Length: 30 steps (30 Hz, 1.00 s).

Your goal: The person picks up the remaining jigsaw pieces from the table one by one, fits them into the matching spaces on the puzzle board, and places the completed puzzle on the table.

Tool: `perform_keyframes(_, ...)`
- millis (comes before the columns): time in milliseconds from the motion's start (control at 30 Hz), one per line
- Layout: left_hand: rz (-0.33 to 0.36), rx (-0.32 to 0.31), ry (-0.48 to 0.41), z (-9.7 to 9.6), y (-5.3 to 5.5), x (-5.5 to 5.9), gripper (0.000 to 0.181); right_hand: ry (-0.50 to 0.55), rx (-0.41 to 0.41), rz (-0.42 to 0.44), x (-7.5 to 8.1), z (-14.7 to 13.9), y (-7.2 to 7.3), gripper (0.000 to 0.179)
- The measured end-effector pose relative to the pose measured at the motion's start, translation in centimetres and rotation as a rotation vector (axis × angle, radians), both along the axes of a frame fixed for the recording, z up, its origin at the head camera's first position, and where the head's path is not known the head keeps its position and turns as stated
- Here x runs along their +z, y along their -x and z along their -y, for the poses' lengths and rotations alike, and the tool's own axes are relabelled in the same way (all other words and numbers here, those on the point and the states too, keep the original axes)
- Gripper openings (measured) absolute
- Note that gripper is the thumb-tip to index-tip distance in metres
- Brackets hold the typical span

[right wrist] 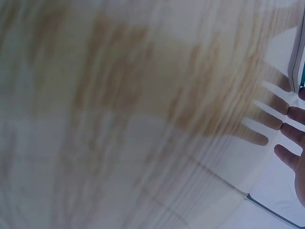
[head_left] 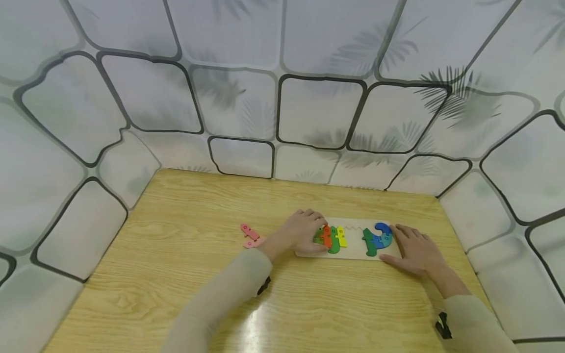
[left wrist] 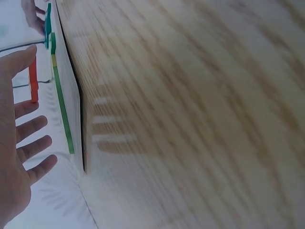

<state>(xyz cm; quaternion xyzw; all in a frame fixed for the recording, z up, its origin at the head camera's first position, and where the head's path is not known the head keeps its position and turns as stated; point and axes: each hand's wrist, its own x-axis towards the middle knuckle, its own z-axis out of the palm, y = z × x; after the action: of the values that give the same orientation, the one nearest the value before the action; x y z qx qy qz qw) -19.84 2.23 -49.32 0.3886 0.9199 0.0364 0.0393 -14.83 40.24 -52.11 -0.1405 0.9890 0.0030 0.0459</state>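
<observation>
Between the thumb and index finger of my left hand (head_left: pixel 302 231) is an orange-red puzzle piece (head_left: pixel 326 237). The left wrist view shows this piece (left wrist: pixel 33 81) held above the board, the other fingers spread. Under it lies a pale puzzle board (head_left: pixel 356 251). On its left half are a green piece (head_left: pixel 335 240) and a yellow piece (head_left: pixel 342 237); on its right half, a dark green piece (head_left: pixel 370 243) and blue pieces (head_left: pixel 383 237). My right hand (head_left: pixel 415 249) rests at the board's right end with fingers extended and thumb by the lower corner.
Left of the board, a pink puzzle piece (head_left: pixel 250 232) and a lighter pink one (head_left: pixel 252 243) lie on the wooden table (head_left: pixel 185 235), the latter partly behind my left wrist. A patterned wall (head_left: pixel 247 98) closes off the table's back and sides.
</observation>
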Motion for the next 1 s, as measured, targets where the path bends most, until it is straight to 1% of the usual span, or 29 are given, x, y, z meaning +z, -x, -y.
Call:
perform_keyframes(100,-0.008,-0.001,0.016,-0.4,0.0,0.0,0.074,-0.001,0.002,-0.001,0.0,0.0,0.0,0.109)
perform_keyframes(200,-0.001,-0.001,0.023,-0.8,0.0,0.1,0.074,-0.002,0.003,-0.003,0.0,-0.1,-0.1,0.108)
perform_keyframes(367,0.021,0.0,0.002,-1.4,0.0,0.0,0.073,0.003,0.006,-0.011,-0.1,-0.1,-0.1,0.108)
perform_keyframes(533,0.034,-0.007,-0.014,-2.1,0.2,-0.6,0.075,0.007,0.012,-0.017,-0.1,-0.1,-0.1,0.107)
perform_keyframes(700,0.037,-0.003,0.004,-2.7,0.5,-1.1,0.076,0.005,0.012,-0.011,-0.1,-0.2,-0.1,0.108)
perform_keyframes(1000,0.034,0.004,0.008,-3.4,0.4,-0.9,0.075,0.014,0.01,-0.013,-0.2,-0.3,-0.1,0.107)
